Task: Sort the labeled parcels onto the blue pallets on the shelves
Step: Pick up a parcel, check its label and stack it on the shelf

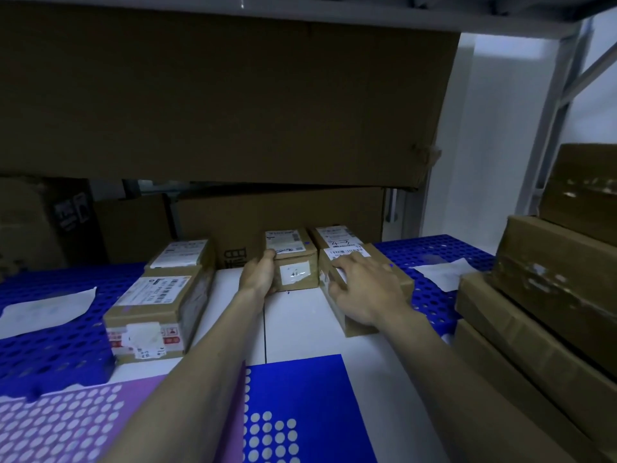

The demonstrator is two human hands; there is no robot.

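The left hand (pixel 258 274) has its fingers curled round the left side of a small parcel (pixel 293 262), thumb hooked over the top edge by the white label, so it grips the box from the side. The right hand (pixel 362 289) lies on a longer parcel (pixel 364 285) just to the right, fingers spread and nearly straight, pressing on its top and upper left edge; the fingertips reach toward the barcode label at the far end. These two parcels stand side by side, very close; whether they touch I cannot tell. Both sit on the white shelf surface (pixel 293 325), in the gap between two blue pallets. A third small parcel (pixel 335 237), marked by hand with what looks like "4-3", sits just behind the longer one.

Left of the arms, two more labeled parcels rest at the edge of the left blue pallet (pixel 50 345): a larger one in front (pixel 157 312) and a smaller one right behind it (pixel 182 253). A white paper sheet (pixel 46 310) lies on that pallet. The right blue pallet (pixel 430 259) carries another white sheet (pixel 444 272). At far right a stack of brown cartons (pixel 547 289) rises. Big cardboard boxes (pixel 217 95) fill the back of the shelf, above and behind the parcels
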